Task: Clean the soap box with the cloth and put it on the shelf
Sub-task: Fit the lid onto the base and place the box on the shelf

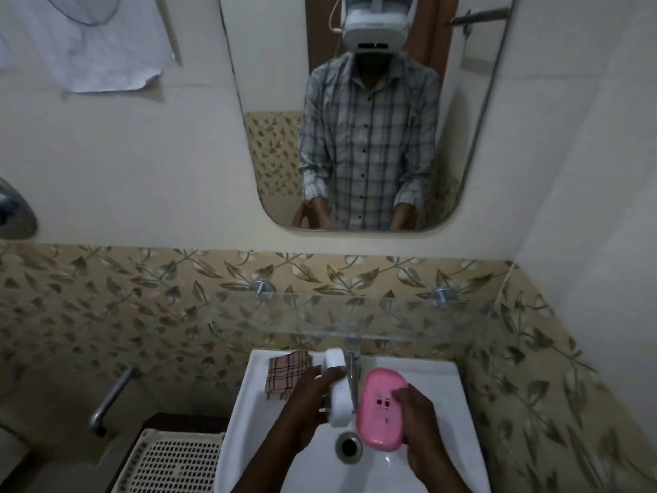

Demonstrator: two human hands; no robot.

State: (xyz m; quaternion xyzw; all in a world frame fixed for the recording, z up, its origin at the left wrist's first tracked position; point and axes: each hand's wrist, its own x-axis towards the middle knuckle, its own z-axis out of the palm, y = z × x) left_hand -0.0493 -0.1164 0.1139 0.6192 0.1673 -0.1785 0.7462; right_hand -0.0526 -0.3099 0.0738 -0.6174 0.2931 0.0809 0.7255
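Note:
Over the white sink (451, 393) my right hand (421, 421) holds the pink half of the soap box (380, 410), its inside with small drain slots facing up. My left hand (313, 407) grips the white half of the soap box (337, 389), tilted on edge just left of the tap (352, 371). The two halves are apart. A brown checked cloth (286, 373) lies folded on the sink's back left rim, untouched. The glass shelf (337, 314) hangs on the wall above the sink, with nothing on it.
A mirror (277, 83) above the shelf reflects a person in a checked shirt. The drain hole (348, 446) sits below the pink half. A cream perforated basket (170, 460) stands left of the sink, beside a metal pipe (113, 396).

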